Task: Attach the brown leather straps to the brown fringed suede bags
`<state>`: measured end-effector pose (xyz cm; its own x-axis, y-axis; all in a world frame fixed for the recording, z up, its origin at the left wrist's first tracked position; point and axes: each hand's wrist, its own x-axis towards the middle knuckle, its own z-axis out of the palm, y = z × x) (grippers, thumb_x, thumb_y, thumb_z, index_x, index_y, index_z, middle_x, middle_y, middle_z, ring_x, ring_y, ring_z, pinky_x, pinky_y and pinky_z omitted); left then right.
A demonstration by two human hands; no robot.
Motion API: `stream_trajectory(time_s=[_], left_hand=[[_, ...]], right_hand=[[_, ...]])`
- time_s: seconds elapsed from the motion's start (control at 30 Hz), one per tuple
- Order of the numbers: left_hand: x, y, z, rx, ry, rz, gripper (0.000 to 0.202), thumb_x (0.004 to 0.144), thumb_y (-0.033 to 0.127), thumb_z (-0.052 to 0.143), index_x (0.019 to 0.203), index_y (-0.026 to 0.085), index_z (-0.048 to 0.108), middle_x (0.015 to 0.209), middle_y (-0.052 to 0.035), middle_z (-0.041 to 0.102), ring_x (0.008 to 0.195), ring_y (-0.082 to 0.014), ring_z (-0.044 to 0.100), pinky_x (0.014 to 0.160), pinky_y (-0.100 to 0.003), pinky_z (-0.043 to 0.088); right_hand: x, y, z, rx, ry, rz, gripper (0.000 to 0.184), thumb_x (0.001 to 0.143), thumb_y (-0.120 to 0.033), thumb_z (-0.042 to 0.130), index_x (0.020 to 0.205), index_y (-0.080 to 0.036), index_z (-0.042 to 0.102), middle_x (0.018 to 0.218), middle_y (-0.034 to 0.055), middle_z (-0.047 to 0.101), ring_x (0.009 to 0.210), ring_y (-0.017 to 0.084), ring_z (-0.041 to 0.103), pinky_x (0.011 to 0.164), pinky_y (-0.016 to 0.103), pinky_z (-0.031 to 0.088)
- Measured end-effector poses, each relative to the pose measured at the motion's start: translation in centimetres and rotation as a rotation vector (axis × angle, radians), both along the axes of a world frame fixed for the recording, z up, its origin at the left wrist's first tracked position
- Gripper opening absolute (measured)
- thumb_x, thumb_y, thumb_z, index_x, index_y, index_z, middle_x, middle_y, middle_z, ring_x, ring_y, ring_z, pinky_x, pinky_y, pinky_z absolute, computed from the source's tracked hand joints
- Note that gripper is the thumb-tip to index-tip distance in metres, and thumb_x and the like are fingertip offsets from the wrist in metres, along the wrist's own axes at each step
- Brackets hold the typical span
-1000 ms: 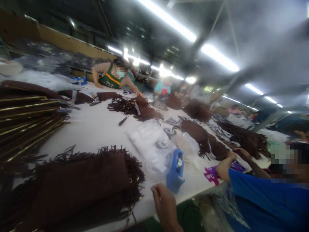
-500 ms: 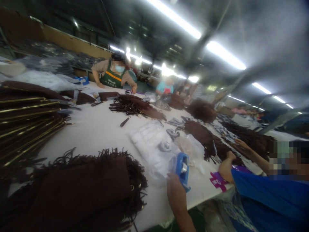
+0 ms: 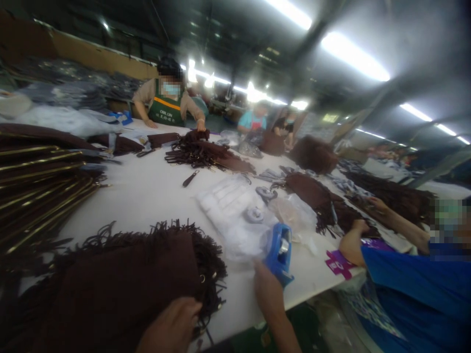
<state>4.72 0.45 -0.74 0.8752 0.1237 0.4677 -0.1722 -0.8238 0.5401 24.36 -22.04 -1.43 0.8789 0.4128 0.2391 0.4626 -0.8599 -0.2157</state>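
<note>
My right hand (image 3: 270,291) is beside the near end of a blue tape dispenser (image 3: 278,255), against the edge of some clear plastic bags (image 3: 228,201). Its fingers are drawn together, and whatever lies between them is hidden. Low in the picture, my left hand (image 3: 171,326) is over the near right part of a stack of dark brown fringed bags (image 3: 128,274). Those fingers look bunched and slightly blurred; I cannot make out anything in them. Small gold rings show along the stack's fringed right side. A grey tape roll (image 3: 253,214) rests on the plastic.
Brown pieces with gold zips (image 3: 44,181) are piled at left. Another brown fringed heap (image 3: 209,154) and a loose strap (image 3: 190,179) lie farther back. A co-worker in a green apron (image 3: 166,105) stands opposite; a blue-sleeved co-worker (image 3: 412,284) reaches in at right, above a purple card (image 3: 340,263).
My left hand has come into view at the bottom. My right hand stays near the dispenser. The co-worker opposite now has a hand on the far brown heap. The view has shifted slightly.
</note>
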Motion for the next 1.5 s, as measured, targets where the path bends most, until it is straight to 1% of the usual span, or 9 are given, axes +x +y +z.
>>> stream_trajectory(time_s=[0.17, 0.3, 0.57, 0.8, 0.9, 1.03, 1.17, 1.4, 1.5], left_hand=[[11.3, -7.2, -0.6, 0.256, 0.172, -0.073, 0.049, 0.083, 0.001, 0.047, 0.128, 0.020, 0.052, 0.106, -0.0104, 0.065, 0.096, -0.0262, 0.060, 0.080, -0.040, 0.054], [15.0, -9.4, -2.0, 0.381, 0.282, -0.110, 0.051, 0.086, 0.025, 0.061, 0.134, 0.022, 0.046, 0.113, -0.0111, 0.059, 0.101, -0.0297, 0.054, 0.083, -0.045, 0.048], [10.9, -7.9, -4.7, 0.430, 0.358, -0.205, 0.050, 0.092, 0.038, 0.051, 0.140, 0.026, 0.039, 0.133, -0.0092, 0.051, 0.122, -0.0309, 0.041, 0.101, -0.048, 0.032], [6.8, -7.7, -5.5, 0.513, 0.271, -0.313, 0.056, 0.093, 0.048, 0.045, 0.134, 0.010, 0.045, 0.141, -0.0124, 0.046, 0.129, -0.0315, 0.035, 0.109, -0.046, 0.019], [5.2, -8.1, -6.0, 0.558, 0.177, -0.310, 0.047, 0.094, 0.043, 0.044, 0.125, 0.008, 0.053, 0.136, -0.0132, 0.051, 0.125, -0.0303, 0.040, 0.108, -0.045, 0.020], [4.2, -9.0, -6.6, 0.448, 0.050, -0.229, 0.018, 0.094, 0.023, 0.048, 0.098, 0.013, 0.062, 0.108, -0.0083, 0.064, 0.106, -0.0251, 0.052, 0.103, -0.043, 0.028], [4.1, -9.3, -5.4, 0.229, 0.047, -0.157, 0.020, 0.093, 0.014, 0.045, 0.078, 0.015, 0.058, 0.083, -0.0059, 0.061, 0.090, -0.0222, 0.056, 0.089, -0.040, 0.038], [4.3, -7.8, -0.9, -0.306, 0.319, 0.021, 0.022, 0.095, 0.023, 0.043, 0.076, 0.018, 0.054, 0.078, -0.0033, 0.060, 0.079, -0.0191, 0.056, 0.072, -0.030, 0.038], [4.1, -6.7, 0.6, -0.469, 0.379, 0.121, 0.025, 0.095, 0.027, 0.044, 0.073, 0.019, 0.053, 0.074, -0.0018, 0.059, 0.076, -0.0178, 0.055, 0.067, -0.028, 0.036]], right_hand=[[1.4, -0.1, 0.8, 0.128, 0.156, 0.021, 0.050, 0.087, -0.008, 0.033, 0.132, -0.016, 0.053, 0.114, 0.0104, 0.070, 0.096, 0.020, 0.069, 0.081, 0.027, 0.053], [1.4, -0.5, 1.4, 0.171, 0.255, 0.021, 0.051, 0.085, -0.009, 0.036, 0.133, -0.015, 0.051, 0.120, 0.0110, 0.067, 0.107, 0.021, 0.065, 0.089, 0.028, 0.050], [1.3, -0.5, 1.9, 0.183, 0.317, 0.028, 0.044, 0.093, -0.021, 0.031, 0.128, -0.009, 0.055, 0.121, 0.0156, 0.065, 0.110, 0.025, 0.063, 0.096, 0.035, 0.047], [0.8, -1.3, 1.6, 0.228, 0.357, 0.041, 0.044, 0.094, -0.029, 0.030, 0.123, -0.011, 0.057, 0.116, 0.0157, 0.067, 0.106, 0.027, 0.064, 0.092, 0.037, 0.049], [0.4, -1.6, 1.3, 0.212, 0.379, 0.045, 0.044, 0.094, -0.031, 0.031, 0.122, -0.012, 0.058, 0.115, 0.0153, 0.068, 0.104, 0.028, 0.065, 0.090, 0.039, 0.049], [-0.3, -1.8, 0.8, 0.221, 0.378, 0.046, 0.043, 0.095, -0.033, 0.031, 0.122, -0.015, 0.058, 0.113, 0.0133, 0.069, 0.103, 0.028, 0.065, 0.090, 0.038, 0.049], [-1.2, -1.7, 0.6, 0.276, 0.387, 0.067, 0.040, 0.093, -0.035, 0.036, 0.117, -0.017, 0.062, 0.111, 0.0115, 0.070, 0.102, 0.027, 0.065, 0.091, 0.038, 0.048], [-4.0, -0.9, 2.8, 0.508, 0.705, 0.270, 0.037, 0.092, -0.043, 0.044, 0.115, -0.021, 0.063, 0.111, 0.0082, 0.067, 0.092, 0.022, 0.063, 0.074, 0.029, 0.049], [-5.5, 0.1, 3.8, 0.497, 0.836, 0.357, 0.032, 0.089, -0.043, 0.052, 0.112, -0.022, 0.063, 0.104, 0.0045, 0.067, 0.085, 0.020, 0.060, 0.069, 0.027, 0.046]])
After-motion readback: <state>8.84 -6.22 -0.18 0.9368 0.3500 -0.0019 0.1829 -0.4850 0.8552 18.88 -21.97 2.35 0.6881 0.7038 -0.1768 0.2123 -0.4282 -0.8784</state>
